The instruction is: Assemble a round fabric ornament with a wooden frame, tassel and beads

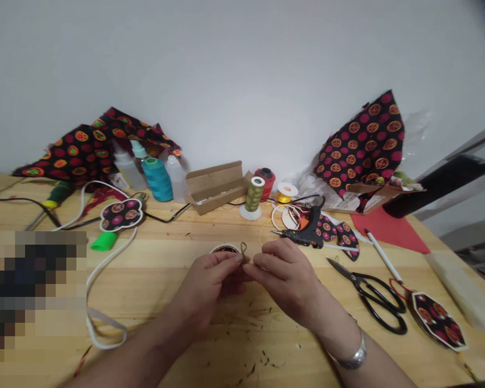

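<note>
In the middle of the head view, my left hand (204, 283) and my right hand (286, 275) meet, fingertips almost touching. Both pinch a thin olive-green cord (243, 247), whose small loop sticks up between the fingers. Behind my left fingers shows the curved rim of a white-edged, dark patterned fabric piece (225, 248); most of it is hidden, and I cannot tell how firmly the hand holds it. A silver bracelet (353, 353) is around my right wrist. Just beyond my hands stands a spool of olive-green thread (254, 195).
Black-handled scissors (374, 296), a white pen (383, 256) and an octagonal fabric piece (438, 320) lie to the right. A glue gun (307, 231) sits beyond my right hand. Left are a flower-shaped fabric piece (122, 214) and a green cap (104, 242). An open cardboard box (218, 188) is behind.
</note>
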